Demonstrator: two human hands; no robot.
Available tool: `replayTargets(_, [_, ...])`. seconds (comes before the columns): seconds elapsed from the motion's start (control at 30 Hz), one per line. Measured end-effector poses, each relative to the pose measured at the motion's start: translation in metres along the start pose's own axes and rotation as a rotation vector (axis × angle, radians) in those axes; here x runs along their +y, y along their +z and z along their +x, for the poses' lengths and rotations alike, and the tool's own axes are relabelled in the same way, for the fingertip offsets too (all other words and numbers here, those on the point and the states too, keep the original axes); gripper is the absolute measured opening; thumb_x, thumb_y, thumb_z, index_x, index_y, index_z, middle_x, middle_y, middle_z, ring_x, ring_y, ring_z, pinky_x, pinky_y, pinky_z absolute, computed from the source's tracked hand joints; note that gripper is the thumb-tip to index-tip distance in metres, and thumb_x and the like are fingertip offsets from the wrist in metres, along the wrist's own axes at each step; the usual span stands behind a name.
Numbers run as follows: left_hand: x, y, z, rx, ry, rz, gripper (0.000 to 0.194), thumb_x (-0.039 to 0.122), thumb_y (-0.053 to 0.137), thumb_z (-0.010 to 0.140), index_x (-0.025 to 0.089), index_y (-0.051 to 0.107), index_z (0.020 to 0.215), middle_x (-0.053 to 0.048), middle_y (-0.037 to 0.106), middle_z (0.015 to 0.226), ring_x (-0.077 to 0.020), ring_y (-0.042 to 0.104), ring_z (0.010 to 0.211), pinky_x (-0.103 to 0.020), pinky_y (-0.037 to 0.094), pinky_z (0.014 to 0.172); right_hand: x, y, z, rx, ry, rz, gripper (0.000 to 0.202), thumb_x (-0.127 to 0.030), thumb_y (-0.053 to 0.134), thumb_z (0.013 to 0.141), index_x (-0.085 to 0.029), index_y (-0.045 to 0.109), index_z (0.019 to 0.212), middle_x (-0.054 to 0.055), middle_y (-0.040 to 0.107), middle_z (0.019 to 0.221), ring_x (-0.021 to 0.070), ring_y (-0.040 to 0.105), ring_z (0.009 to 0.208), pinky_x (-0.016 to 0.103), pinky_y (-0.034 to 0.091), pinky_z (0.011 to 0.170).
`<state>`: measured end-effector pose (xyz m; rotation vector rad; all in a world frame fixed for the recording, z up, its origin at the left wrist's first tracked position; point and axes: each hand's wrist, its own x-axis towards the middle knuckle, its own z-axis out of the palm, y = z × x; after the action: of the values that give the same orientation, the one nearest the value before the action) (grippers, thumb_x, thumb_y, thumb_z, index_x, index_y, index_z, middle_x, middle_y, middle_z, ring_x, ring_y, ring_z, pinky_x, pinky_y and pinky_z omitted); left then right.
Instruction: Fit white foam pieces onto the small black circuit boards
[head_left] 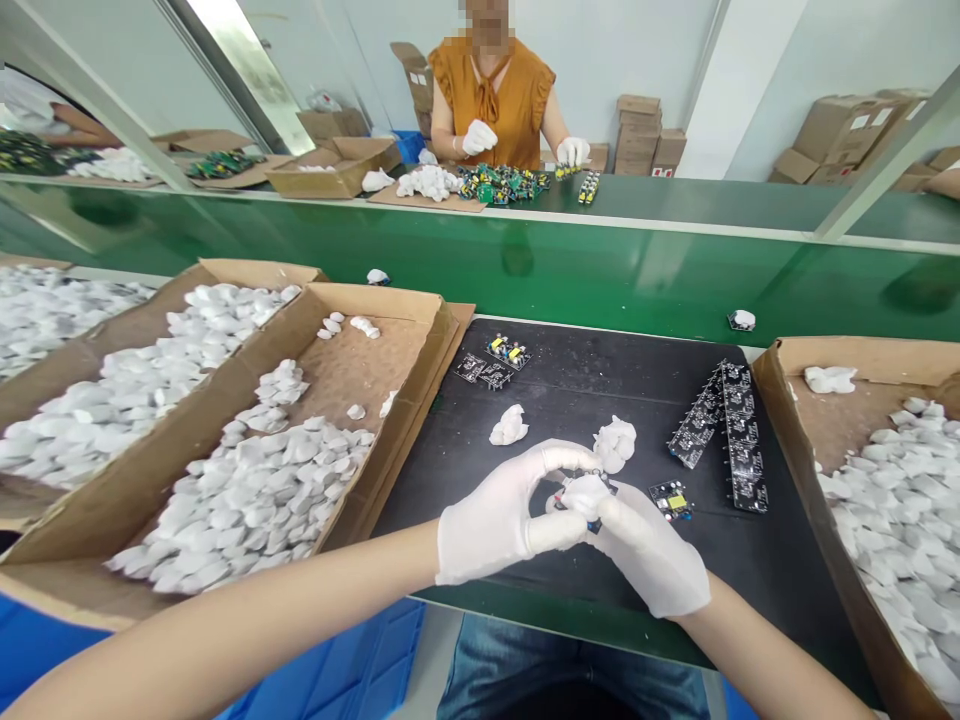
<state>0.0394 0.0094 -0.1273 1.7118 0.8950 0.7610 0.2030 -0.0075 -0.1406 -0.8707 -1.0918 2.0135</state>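
Both my hands wear white gloves and meet over the black mat (555, 380). Between them is a small circuit board with a white putty-like lump (583, 494) on its top. My left hand (517, 505) grips the board from the left with thumb and fingers. From the right, my right hand (649, 545) closes on the same board, its thumb at the white lump. Just beyond my fingers lies a loose white lump (615, 444), and another white lump (509, 425) rests farther left. A single circuit board (670, 500) with a yellow part lies beside my right hand.
Cardboard trays of white lumps stand left (442, 310) and right (780, 375). Strips of circuit boards (742, 435) lie on the mat's right; more boards (508, 352) lie at its far left. Across the green partition (600, 280), a gloved co-worker (491, 95) handles boards.
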Motion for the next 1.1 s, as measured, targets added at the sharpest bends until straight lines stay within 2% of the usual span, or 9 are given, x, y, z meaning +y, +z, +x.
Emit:
replayTargets(0.1, [-0.002, -0.001, 0.000, 0.005, 0.169, 0.125, 0.043, 0.013, 0.061, 0.067, 0.018, 0.055, 0.110, -0.011, 0.058, 0.116, -0.0230, 0.057, 0.106, -0.036, 0.049, 0.089, 0.000, 0.000, -0.001, 0.009, -0.074, -0.133, 0.031, -0.046, 0.060, 0.080, -0.016, 0.063, 0.083, 0.005, 0.059, 0.085, 0.0187, 0.052, 0.081, 0.035, 0.041, 0.081])
replayTargets(0.2, [-0.005, -0.001, 0.000, 0.004, 0.290, 0.219, 0.053, 0.013, 0.063, 0.065, 0.019, 0.053, 0.117, -0.013, 0.055, 0.122, -0.0244, 0.056, 0.110, -0.039, 0.047, 0.093, 0.000, 0.000, -0.002, -0.048, -0.137, -0.106, 0.034, -0.048, 0.064, 0.076, -0.016, 0.065, 0.088, 0.006, 0.061, 0.087, 0.0188, 0.053, 0.080, 0.035, 0.042, 0.081])
replayTargets(0.3, [-0.003, 0.001, -0.001, 0.035, 0.351, 0.282, 0.061, 0.018, 0.068, 0.063, 0.021, 0.050, 0.122, -0.013, 0.054, 0.124, -0.0262, 0.056, 0.111, -0.040, 0.047, 0.093, -0.002, 0.002, -0.003, -0.073, -0.070, -0.080, 0.037, -0.048, 0.068, 0.071, -0.016, 0.065, 0.088, 0.004, 0.062, 0.079, 0.0180, 0.054, 0.073, 0.033, 0.045, 0.072])
replayTargets(0.43, [0.004, 0.004, -0.003, 0.077, 0.454, 0.320, 0.042, 0.018, 0.063, 0.068, 0.021, 0.056, 0.109, -0.007, 0.067, 0.100, -0.0217, 0.063, 0.095, -0.035, 0.051, 0.083, -0.004, 0.004, -0.005, -0.083, -0.045, -0.170, 0.028, -0.042, 0.062, 0.078, -0.014, 0.067, 0.083, 0.004, 0.063, 0.075, 0.0187, 0.056, 0.073, 0.034, 0.045, 0.074])
replayTargets(0.53, [0.007, 0.004, -0.004, 0.116, 0.476, 0.294, 0.036, 0.018, 0.060, 0.068, 0.020, 0.058, 0.104, -0.005, 0.069, 0.089, -0.0188, 0.065, 0.084, -0.032, 0.052, 0.077, -0.002, 0.003, -0.005, -0.129, -0.120, -0.146, 0.039, -0.049, 0.048, 0.086, -0.015, 0.068, 0.081, 0.006, 0.065, 0.081, 0.0213, 0.058, 0.079, 0.038, 0.043, 0.083])
replayTargets(0.63, [0.006, 0.005, -0.005, 0.145, 0.464, 0.251, 0.035, 0.021, 0.063, 0.068, 0.019, 0.060, 0.102, -0.005, 0.069, 0.091, -0.0180, 0.065, 0.082, -0.032, 0.053, 0.076, -0.002, 0.002, -0.005, -0.175, -0.173, -0.139, 0.049, -0.054, 0.043, 0.087, -0.014, 0.069, 0.081, 0.009, 0.065, 0.085, 0.0236, 0.057, 0.085, 0.039, 0.042, 0.086])
replayTargets(0.73, [0.005, 0.005, -0.003, 0.183, 0.442, 0.236, 0.033, 0.015, 0.062, 0.067, 0.018, 0.061, 0.100, -0.005, 0.069, 0.087, -0.0163, 0.065, 0.079, -0.030, 0.054, 0.074, -0.005, 0.004, -0.005, -0.159, -0.118, -0.201, 0.037, -0.046, 0.053, 0.085, -0.012, 0.068, 0.087, 0.007, 0.065, 0.085, 0.0212, 0.057, 0.081, 0.036, 0.045, 0.082])
replayTargets(0.93, [0.001, 0.007, -0.003, 0.166, 0.421, 0.261, 0.038, 0.010, 0.063, 0.064, 0.018, 0.061, 0.101, -0.006, 0.067, 0.092, -0.0174, 0.064, 0.085, -0.031, 0.053, 0.079, 0.001, 0.004, -0.006, -0.093, -0.128, -0.231, 0.027, -0.035, 0.048, 0.087, -0.014, 0.065, 0.089, 0.005, 0.062, 0.082, 0.0179, 0.055, 0.076, 0.033, 0.044, 0.078])
replayTargets(1.1, [0.001, 0.010, -0.009, 0.086, 0.113, 0.062, 0.039, 0.011, 0.063, 0.061, 0.019, 0.061, 0.100, -0.006, 0.061, 0.101, -0.0180, 0.063, 0.084, -0.030, 0.054, 0.073, 0.007, 0.002, -0.004, -0.130, -0.171, -0.185, 0.040, -0.049, 0.045, 0.087, -0.013, 0.063, 0.082, 0.003, 0.055, 0.064, 0.0175, 0.052, 0.065, 0.034, 0.045, 0.071])
